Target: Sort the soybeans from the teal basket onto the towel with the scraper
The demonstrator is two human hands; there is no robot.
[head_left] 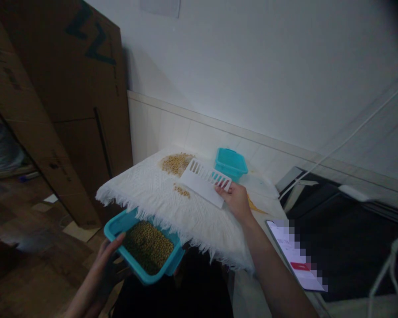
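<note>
My left hand (pixel 102 269) grips the near-left side of a teal plastic tray (pixel 119 227) full of beans, held below the fringed edge of a white cloth (pixel 159 201). My right hand (pixel 235 201) holds a white slotted scraper (pixel 204 181) flat over the cloth. A pile of beans (pixel 176 162) lies at the cloth's far side, and a small cluster of beans (pixel 181 191) sits just left of the scraper. A second teal tray (pixel 230 162) stands behind the scraper near the wall.
A large cardboard box (pixel 63 101) leans at the left over a wooden floor. A phone (pixel 296 256) with a lit screen lies at the right beside a dark surface. White cables (pixel 351 137) run across the right side. The wall is close behind.
</note>
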